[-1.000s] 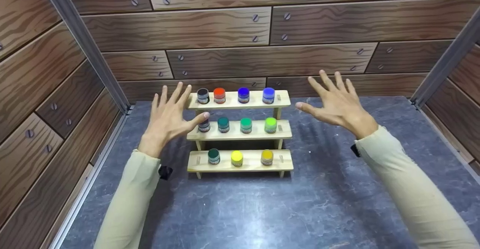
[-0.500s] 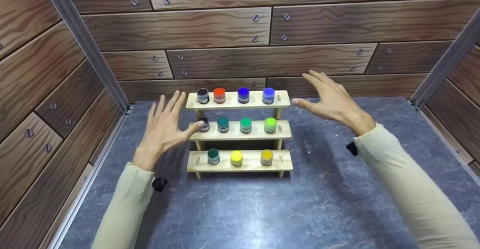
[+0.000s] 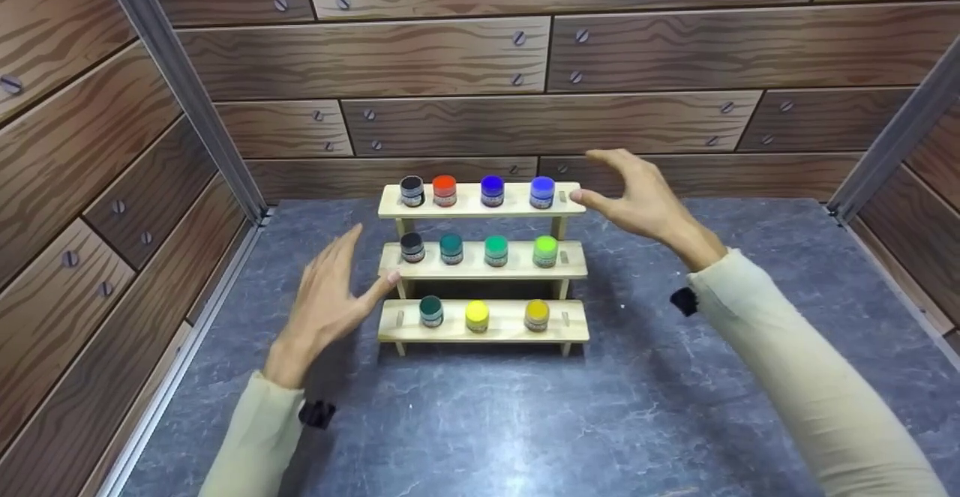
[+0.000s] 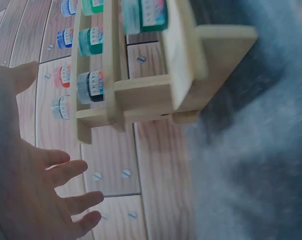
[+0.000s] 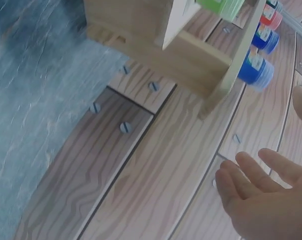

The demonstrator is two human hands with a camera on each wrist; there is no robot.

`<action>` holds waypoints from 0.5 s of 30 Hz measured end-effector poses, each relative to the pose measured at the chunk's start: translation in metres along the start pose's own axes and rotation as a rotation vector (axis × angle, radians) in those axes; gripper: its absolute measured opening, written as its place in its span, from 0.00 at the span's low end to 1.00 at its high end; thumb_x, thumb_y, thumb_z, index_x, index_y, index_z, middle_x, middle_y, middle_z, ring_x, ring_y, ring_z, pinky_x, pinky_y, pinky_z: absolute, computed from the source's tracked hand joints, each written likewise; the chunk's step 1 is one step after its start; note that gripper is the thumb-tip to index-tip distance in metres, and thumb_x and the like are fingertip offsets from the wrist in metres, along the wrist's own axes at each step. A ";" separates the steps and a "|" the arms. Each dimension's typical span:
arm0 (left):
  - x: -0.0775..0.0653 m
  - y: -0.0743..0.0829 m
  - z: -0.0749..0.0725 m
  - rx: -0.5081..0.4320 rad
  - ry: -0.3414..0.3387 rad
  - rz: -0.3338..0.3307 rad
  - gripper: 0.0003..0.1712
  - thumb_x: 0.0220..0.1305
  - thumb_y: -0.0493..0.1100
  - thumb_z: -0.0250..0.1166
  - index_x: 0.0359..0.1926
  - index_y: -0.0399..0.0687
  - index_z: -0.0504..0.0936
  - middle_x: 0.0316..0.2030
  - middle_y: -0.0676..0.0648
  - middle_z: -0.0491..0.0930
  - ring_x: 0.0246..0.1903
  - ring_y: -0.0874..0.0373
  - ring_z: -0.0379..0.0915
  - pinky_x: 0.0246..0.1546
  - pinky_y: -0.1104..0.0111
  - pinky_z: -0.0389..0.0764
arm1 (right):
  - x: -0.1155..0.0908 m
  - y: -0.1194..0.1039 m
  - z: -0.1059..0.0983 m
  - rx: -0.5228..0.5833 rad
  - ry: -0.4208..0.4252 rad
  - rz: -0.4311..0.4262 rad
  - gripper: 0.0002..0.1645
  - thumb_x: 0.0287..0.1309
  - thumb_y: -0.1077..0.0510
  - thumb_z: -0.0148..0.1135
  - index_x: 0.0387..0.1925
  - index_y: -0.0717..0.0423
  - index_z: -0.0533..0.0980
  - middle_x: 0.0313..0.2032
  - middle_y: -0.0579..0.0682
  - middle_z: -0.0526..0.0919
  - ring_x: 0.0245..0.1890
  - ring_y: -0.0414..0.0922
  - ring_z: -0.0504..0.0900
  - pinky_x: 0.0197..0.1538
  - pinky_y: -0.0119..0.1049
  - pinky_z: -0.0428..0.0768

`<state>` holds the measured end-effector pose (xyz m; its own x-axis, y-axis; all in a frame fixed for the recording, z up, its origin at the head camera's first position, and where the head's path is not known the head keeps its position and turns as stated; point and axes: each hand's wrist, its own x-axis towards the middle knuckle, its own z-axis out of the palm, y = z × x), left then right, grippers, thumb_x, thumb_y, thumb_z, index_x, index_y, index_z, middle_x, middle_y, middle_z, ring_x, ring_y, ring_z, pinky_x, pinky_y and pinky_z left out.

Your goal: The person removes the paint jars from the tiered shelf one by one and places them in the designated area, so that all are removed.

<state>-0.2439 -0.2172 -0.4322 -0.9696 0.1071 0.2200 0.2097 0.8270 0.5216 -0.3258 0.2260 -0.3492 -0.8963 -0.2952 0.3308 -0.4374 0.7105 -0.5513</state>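
Note:
A three-tier wooden rack [image 3: 397,326] holds small paint jars in rows. On the top tier stand a black jar [image 3: 412,192], a red jar [image 3: 444,191], a dark blue jar [image 3: 492,191] and a lighter blue jar [image 3: 542,193]. Dark, teal, green and lime jars [image 3: 545,252] fill the middle one. The lowest carries a dark green jar [image 3: 431,312], a yellow jar [image 3: 477,316] and an ochre jar [image 3: 536,315]. My left hand [image 3: 322,309] hovers left of the rack, fingers extended, holding nothing. My right hand [image 3: 645,201] hovers off its upper right end, fingers relaxed and holding nothing.
The rack stands on a dark marbled tabletop [image 3: 480,422]. Wood-patterned panels [image 3: 547,122] close off the back and both sides, with grey metal posts [image 3: 196,100] at the corners. A black strap piece sits at each wrist.
My left hand has moved down and back, uncovering the dark jar on the middle tier. The right hand has shifted left toward the rack's top end, its fingers less spread.

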 end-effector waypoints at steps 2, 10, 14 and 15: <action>-0.007 -0.004 0.005 -0.049 -0.010 -0.029 0.61 0.69 0.78 0.59 0.86 0.47 0.50 0.84 0.37 0.53 0.82 0.35 0.49 0.82 0.34 0.46 | 0.002 -0.002 0.006 0.023 -0.001 -0.009 0.43 0.69 0.47 0.72 0.76 0.63 0.69 0.73 0.65 0.74 0.75 0.65 0.69 0.79 0.65 0.63; -0.024 -0.018 0.027 -0.177 -0.041 -0.053 0.58 0.70 0.73 0.63 0.85 0.44 0.55 0.81 0.35 0.60 0.79 0.34 0.57 0.79 0.35 0.58 | 0.009 -0.009 0.026 0.139 -0.012 0.003 0.39 0.69 0.50 0.73 0.73 0.64 0.73 0.70 0.64 0.78 0.68 0.63 0.79 0.73 0.57 0.77; -0.030 -0.024 0.040 -0.274 -0.065 -0.042 0.54 0.70 0.67 0.68 0.83 0.42 0.59 0.78 0.34 0.65 0.75 0.35 0.64 0.78 0.38 0.64 | 0.011 -0.010 0.033 0.207 -0.015 0.016 0.37 0.69 0.53 0.73 0.72 0.65 0.74 0.68 0.64 0.80 0.64 0.62 0.83 0.68 0.53 0.82; -0.030 -0.026 0.043 -0.301 -0.074 -0.040 0.53 0.70 0.65 0.69 0.83 0.42 0.60 0.77 0.33 0.67 0.74 0.35 0.66 0.77 0.39 0.66 | 0.011 -0.011 0.034 0.219 -0.012 0.020 0.36 0.69 0.54 0.73 0.72 0.65 0.74 0.68 0.65 0.80 0.63 0.62 0.84 0.67 0.52 0.83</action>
<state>-0.2252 -0.2181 -0.4874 -0.9821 0.1268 0.1390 0.1880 0.6323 0.7515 -0.3337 0.1929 -0.3658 -0.9053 -0.2908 0.3097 -0.4235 0.5608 -0.7115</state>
